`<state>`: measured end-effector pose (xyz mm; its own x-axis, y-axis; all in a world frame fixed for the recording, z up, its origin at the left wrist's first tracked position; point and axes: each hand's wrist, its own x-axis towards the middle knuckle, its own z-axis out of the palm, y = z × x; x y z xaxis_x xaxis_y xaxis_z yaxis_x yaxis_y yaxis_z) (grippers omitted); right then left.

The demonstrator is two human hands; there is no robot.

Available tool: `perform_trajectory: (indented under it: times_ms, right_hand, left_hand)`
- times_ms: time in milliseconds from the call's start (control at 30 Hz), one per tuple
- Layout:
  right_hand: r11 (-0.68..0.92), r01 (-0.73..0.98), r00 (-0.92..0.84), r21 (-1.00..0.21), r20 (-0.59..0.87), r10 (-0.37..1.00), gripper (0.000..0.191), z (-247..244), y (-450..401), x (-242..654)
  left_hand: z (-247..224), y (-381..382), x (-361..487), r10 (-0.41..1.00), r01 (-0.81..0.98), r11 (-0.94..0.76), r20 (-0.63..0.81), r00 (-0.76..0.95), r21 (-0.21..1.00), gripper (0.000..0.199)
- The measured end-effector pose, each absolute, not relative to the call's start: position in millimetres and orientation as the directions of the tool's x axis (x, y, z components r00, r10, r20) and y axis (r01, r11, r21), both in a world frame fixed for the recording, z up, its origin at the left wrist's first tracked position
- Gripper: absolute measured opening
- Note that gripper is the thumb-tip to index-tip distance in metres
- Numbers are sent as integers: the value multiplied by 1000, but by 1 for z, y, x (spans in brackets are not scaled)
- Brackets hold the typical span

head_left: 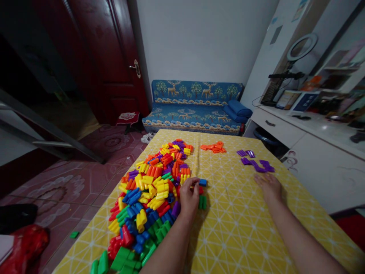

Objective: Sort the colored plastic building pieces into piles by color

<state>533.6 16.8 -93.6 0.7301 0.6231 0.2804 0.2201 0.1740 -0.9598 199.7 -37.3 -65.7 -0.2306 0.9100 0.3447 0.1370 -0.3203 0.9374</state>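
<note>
My left hand (189,193) is at the right edge of the mixed heap of plastic blocks (152,186), fingers curled (whether they grip one, I can't tell). My right hand (269,185) lies open on the yellow surface (236,228), just beside the purple blocks (258,166). The orange blocks (214,147) sit farther off, between the heap and the purple ones.

A pale wall (205,42) rises at twelve o'clock, with a patterned blue sofa (196,108) against it. A dark red door (114,49) stands at eleven, a stool (128,117) at ten. Reddish tiled floor (94,186) spreads at eight; a white dresser (319,139) stands at three, a ring light (292,52) at two. The light is dim.
</note>
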Motion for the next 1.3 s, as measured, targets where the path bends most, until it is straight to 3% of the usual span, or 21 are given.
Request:
perform_trajectory:
  times_ms: [133,233,300,367,467,533,667,767,933,1100,1200,1300]
  right_hand:
    - [152,190,764,-970,243,597,60,-107,5,508]
    - [104,240,663,-965,242,709,51,-103,-12,459]
    - [63,351,490,-934,241,838,46,-93,-27,420]
    - [159,516,192,-842,294,936,57,-84,-44,383]
    - [402,698,-289,-593,280,915,88,-77,-62,339]
    - [469,755,-416,-459,217,883,92,-75,-66,323]
    - [470,816,-427,-336,197,883,62,-69,-53,314]
    - [376,874,-299,-307,270,915,37,-58,-39,310]
    - [187,874,-26,-448,342,939,21,-50,-22,297]
    - [283,586,121,-759,427,896,17,-63,-18,297]
    - [355,304,68,-884,392,917,15,-65,-23,299]
    - [333,141,-43,-932,331,943,11,-62,-30,299]
  left_hand:
    - [-72,-35,197,899,143,-331,358,-252,933,18]
    - [-75,-34,196,899,139,-329,355,-257,934,18]
    - [-75,-34,196,901,144,-320,347,-260,937,19]
    - [-72,-36,196,898,161,-322,354,-261,933,19]
    - [-66,-39,194,885,186,-335,376,-273,924,18]
    - [-62,-41,194,882,192,-329,374,-286,924,18]
    - [-56,-42,194,883,173,-331,369,-291,928,18]
    - [-57,-40,195,882,159,-353,385,-273,922,17]
    - [-59,-38,194,874,155,-363,393,-287,919,17]
    - [-58,-40,195,890,91,-310,322,-324,947,25]
    - [-57,-42,197,923,9,-250,241,-300,968,38]
    - [-58,-42,198,949,27,-201,202,-242,979,29]
